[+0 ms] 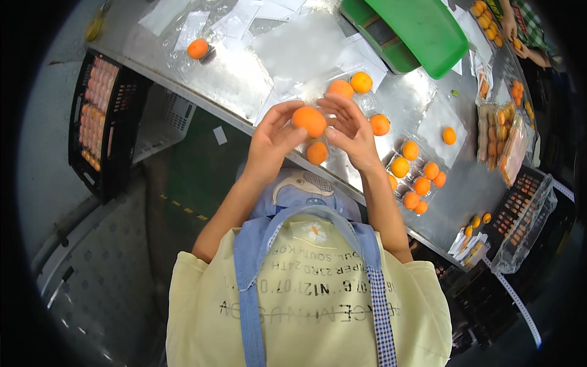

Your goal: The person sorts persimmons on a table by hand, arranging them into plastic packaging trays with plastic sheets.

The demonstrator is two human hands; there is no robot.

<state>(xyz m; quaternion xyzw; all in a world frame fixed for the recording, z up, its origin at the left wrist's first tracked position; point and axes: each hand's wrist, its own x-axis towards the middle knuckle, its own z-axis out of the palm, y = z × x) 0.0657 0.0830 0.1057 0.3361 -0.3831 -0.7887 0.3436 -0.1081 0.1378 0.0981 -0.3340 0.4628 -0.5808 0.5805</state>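
Note:
Between my two hands is an orange (309, 122), above the table's near edge. My left hand (272, 139) grips it, with the thumb across its lower left side and the fingers behind. On the other side is my right hand (354, 136), its fingers curved and apart. Its thumb tip comes close to the fruit; contact is hard to make out. Just below the held fruit, another orange (317, 153) sits in a clear plastic tray. Two more oranges (361, 82) lie beyond my right fingers, and a single orange (380, 125) rests right of that hand.
A green bin (437, 37) stands at the back of the metal table (244, 76). Clear trays with several oranges (422, 185) lie to the right. Stacked fruit packs (502, 137) stand farther right. Black crates (98, 122) are at left. A co-worker's hands (520, 46) show at upper right.

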